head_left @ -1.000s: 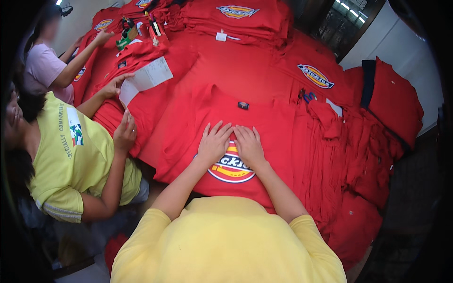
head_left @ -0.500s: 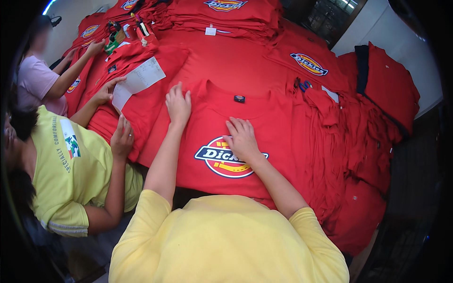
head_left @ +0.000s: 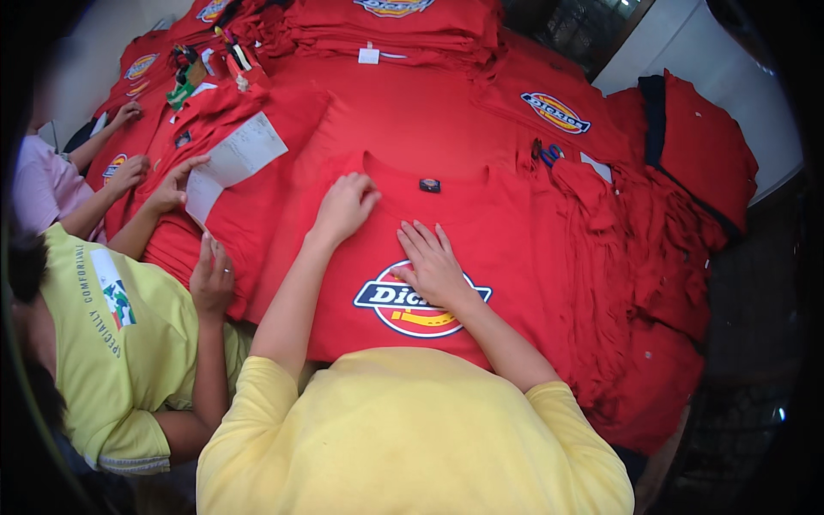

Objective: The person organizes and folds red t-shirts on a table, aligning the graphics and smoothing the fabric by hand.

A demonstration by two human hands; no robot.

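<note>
A red T-shirt point(head_left: 506, 232) lies spread before me, its neck away from me and a round printed logo point(head_left: 421, 321) on its chest. A small dark label point(head_left: 429, 185) shows inside the collar. On the left side of the neckline rests my left hand point(head_left: 346, 206), its fingers loosely bent and holding nothing that I can see. My right hand point(head_left: 429, 264) lies flat with fingers apart, palm down on the shirt, covering the upper part of the logo.
Heaped red shirts point(head_left: 635, 257) border my right, with blue-handled scissors point(head_left: 548, 153) on them. A stack of red shirts point(head_left: 395, 34) stands at the back. On my left, a co-worker in yellow-green point(head_left: 137, 326) holds a paper sheet point(head_left: 245, 154); another person in pink point(head_left: 51, 184) works beyond.
My left hand has moved right, onto the neckline's left side, its fingers more bent. My right hand has slid slightly left. The far co-worker's hands are lower.
</note>
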